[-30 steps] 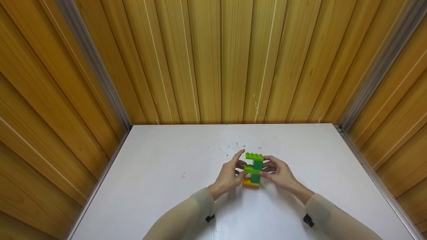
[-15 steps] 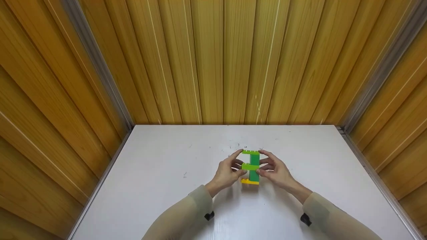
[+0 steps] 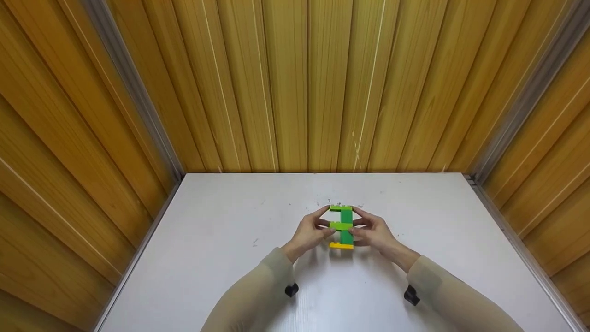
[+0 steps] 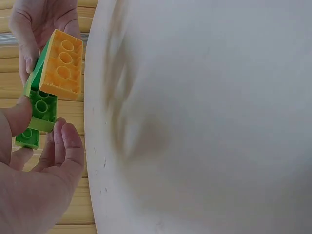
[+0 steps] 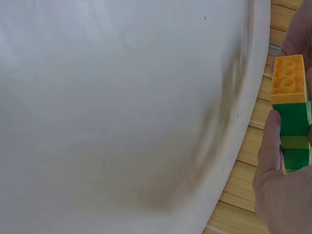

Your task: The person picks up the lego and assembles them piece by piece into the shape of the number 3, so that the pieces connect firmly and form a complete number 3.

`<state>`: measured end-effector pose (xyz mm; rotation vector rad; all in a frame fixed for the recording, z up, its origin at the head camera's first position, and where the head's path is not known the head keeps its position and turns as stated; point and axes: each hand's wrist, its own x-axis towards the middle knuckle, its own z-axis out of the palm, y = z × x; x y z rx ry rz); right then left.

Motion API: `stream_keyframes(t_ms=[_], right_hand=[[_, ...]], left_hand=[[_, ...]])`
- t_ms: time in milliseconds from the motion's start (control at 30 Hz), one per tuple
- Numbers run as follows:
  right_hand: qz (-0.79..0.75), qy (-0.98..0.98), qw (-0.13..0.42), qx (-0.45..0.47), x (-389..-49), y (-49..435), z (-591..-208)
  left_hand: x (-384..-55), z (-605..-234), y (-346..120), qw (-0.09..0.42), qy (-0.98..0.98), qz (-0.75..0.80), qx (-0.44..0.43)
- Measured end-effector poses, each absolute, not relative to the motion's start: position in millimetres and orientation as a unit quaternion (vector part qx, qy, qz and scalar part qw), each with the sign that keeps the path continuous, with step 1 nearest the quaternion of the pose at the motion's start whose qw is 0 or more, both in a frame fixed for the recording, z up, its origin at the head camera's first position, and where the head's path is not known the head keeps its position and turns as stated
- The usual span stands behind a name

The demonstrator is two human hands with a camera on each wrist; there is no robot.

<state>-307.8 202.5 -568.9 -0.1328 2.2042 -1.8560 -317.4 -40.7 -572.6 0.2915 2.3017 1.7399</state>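
Between both hands is an E-shaped toy brick structure (image 3: 346, 234), held raised over the table. A dark green column joins a yellow bottom brick (image 4: 61, 66), a lime middle brick (image 3: 339, 226) and a lime top brick (image 3: 341, 208). My left hand (image 3: 308, 234) pinches the free ends of the lime bricks from the left, thumb at the middle one and index finger at the top. On the column side, my right hand (image 3: 375, 233) grips with thumb on the front and fingers behind. In the right wrist view, the yellow brick's hollow underside (image 5: 288, 73) faces the camera.
The white table (image 3: 221, 230) carries small dark marks toward its far side. Wood-panelled walls (image 3: 290, 83) enclose it at the back and sides, with grey metal strips at the corners. The hands' shadows fall on the tabletop.
Both hands have moved a little left and away from the body with the brick structure, which has tipped so its front faces the head camera. My right index finger has come to its top edge.
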Motion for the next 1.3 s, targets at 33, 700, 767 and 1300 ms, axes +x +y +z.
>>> stream_keyframes(t_ms=[33,700,767,1300], right_hand=[[-0.637,0.759,0.130,-0.038,-310,202,-569],[-0.592,0.785,0.180,0.032,-337,181,-577],[-0.591,0.785,0.182,0.038,-339,176,-579],[-0.528,0.832,0.160,0.060,-345,153,-581]], left_hand=[[-319,-573,-41,0.122,0.789,0.594,0.093],[-339,-581,-42,0.157,0.804,0.574,0.001],[-341,-582,-43,0.163,0.808,0.566,-0.004],[-351,-582,-45,0.175,0.829,0.528,-0.064]])
